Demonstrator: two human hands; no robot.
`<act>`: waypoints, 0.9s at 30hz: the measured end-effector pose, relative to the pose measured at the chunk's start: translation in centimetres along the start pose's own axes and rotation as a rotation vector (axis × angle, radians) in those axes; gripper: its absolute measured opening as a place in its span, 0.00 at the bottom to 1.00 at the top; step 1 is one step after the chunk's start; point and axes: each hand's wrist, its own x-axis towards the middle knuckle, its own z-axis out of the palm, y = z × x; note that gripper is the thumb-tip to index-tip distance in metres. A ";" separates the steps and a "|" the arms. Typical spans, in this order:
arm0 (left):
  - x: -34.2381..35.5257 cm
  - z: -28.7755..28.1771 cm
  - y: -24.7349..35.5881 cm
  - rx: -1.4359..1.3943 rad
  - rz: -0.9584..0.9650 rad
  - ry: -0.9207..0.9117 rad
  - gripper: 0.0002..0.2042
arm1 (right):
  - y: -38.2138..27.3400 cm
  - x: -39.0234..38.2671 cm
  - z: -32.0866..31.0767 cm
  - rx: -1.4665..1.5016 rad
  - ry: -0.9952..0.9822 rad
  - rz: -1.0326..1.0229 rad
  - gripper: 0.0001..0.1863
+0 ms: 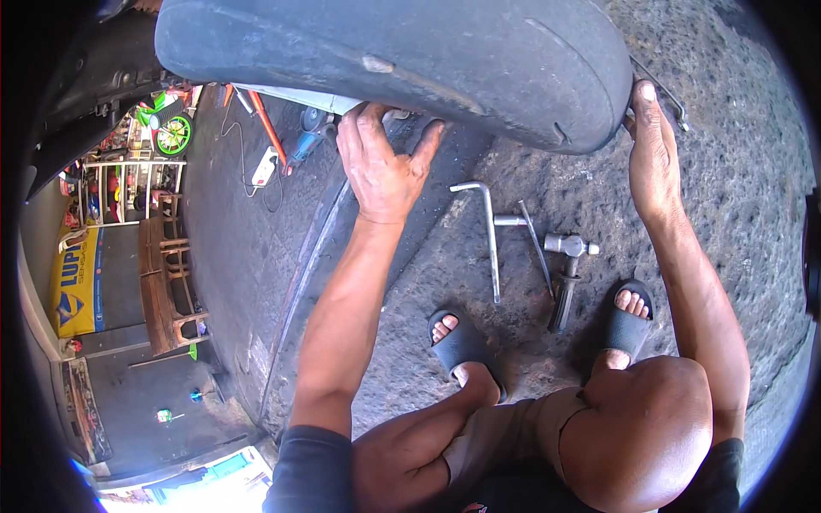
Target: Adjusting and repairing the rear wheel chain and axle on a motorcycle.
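Rough ground (530,350) is stretching beneath the seat (402,60), likely bulky but firm, best held by its rim, where the left hand (380,171) is splaying and the right hand (654,162), grip unclear, is touching.

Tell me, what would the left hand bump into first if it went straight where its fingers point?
Probably the big dark rounded piece just above. The left hand is right at its lower edge, but depth is unclear, so it might slip underneath instead.
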 end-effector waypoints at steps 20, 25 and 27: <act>2.4 -1.3 -0.2 -0.099 -0.118 -0.039 0.08 | 0.4 -0.5 -0.5 -0.123 -0.014 -0.016 0.45; 1.4 -1.1 -0.8 -0.190 -0.224 -0.004 0.08 | 0.3 -1.0 -0.1 -0.222 0.043 -0.018 0.47; 0.8 -0.8 -1.2 -0.266 -0.412 0.032 0.08 | 0.3 -1.3 0.0 -0.260 0.043 -0.029 0.47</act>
